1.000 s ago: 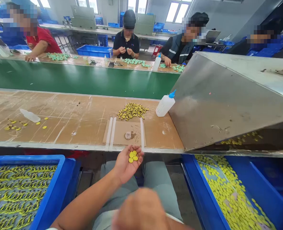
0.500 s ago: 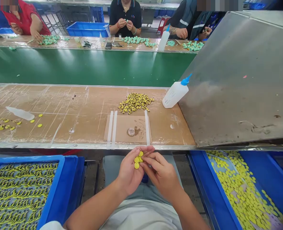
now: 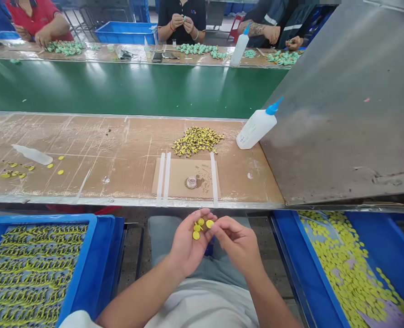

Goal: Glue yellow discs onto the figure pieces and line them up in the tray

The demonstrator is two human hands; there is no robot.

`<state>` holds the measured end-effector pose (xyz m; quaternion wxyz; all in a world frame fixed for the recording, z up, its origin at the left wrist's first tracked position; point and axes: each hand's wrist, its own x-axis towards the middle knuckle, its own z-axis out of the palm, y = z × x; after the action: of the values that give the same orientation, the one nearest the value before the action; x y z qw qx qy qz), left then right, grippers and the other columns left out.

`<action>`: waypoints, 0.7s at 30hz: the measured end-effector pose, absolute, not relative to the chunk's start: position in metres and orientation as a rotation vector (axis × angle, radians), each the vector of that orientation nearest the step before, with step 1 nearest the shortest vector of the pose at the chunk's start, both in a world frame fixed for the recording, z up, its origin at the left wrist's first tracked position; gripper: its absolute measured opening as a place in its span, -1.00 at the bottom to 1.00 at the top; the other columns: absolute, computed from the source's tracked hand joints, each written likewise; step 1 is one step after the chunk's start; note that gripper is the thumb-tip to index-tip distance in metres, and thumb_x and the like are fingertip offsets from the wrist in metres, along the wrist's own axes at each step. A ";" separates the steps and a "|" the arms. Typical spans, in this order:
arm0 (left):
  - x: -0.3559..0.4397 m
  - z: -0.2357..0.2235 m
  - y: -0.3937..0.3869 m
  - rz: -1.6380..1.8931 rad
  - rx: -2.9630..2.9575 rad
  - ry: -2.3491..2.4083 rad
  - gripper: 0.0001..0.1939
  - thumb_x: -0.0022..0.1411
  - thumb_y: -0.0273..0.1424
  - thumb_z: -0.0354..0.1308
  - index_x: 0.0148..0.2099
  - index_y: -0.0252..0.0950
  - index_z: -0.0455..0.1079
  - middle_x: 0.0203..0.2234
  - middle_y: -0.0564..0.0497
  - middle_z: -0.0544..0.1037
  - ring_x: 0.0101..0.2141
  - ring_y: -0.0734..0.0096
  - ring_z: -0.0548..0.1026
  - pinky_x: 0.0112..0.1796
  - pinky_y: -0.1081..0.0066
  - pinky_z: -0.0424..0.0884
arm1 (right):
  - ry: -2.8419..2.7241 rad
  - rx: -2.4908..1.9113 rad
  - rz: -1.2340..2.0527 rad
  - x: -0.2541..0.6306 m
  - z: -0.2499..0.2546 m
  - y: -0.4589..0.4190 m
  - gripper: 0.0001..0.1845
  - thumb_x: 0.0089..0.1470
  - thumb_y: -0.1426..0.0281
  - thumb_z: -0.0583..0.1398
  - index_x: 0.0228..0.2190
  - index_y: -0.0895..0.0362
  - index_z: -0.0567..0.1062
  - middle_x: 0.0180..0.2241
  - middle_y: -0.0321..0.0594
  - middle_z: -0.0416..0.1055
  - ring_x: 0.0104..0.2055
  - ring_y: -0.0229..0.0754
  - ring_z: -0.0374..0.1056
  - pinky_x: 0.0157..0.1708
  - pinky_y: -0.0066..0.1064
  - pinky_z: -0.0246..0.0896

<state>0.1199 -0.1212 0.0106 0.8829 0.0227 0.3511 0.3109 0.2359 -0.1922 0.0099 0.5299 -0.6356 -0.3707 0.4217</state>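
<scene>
My left hand (image 3: 187,243) is cupped palm up in front of my lap, holding several small yellow discs (image 3: 196,228) on its fingers. My right hand (image 3: 237,243) is next to it, its fingertips pinched on one more yellow disc (image 3: 209,223) at the edge of my left fingers. Both hands are just below the front metal edge of the workbench (image 3: 130,201). The nearest things on the bench are a taped cardboard sheet (image 3: 181,177) with a small round glass dish (image 3: 191,182) on it.
Blue trays sit at either side of my knees: yellow-and-black strips (image 3: 38,269) at left, loose yellow discs (image 3: 341,269) at right. On the bench are a yellow-black pile (image 3: 197,141) and a blue-nozzled squeeze bottle (image 3: 258,125). A steel chute (image 3: 341,114) slopes at right. Co-workers sit beyond a green belt.
My right hand has risen from low by my body to my left hand, then drawn slightly right with one disc. The head view has tilted lower.
</scene>
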 end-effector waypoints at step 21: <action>0.092 0.013 -0.135 0.604 0.522 0.946 -0.78 0.00 -0.32 0.43 -0.33 -0.36 0.60 -0.51 -0.02 0.54 -0.55 0.60 0.36 -0.50 0.57 0.31 | -1.385 -1.722 0.806 0.264 -0.085 -0.205 -0.61 0.22 0.19 0.15 -0.51 0.17 0.56 -0.65 -0.29 0.41 -0.67 -0.32 0.32 -0.70 -0.56 0.13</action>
<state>0.0921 -0.1349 0.0125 0.8144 0.2447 0.4435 0.2832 0.2638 -0.2048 -0.0848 0.3846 -0.6757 -0.5437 0.3162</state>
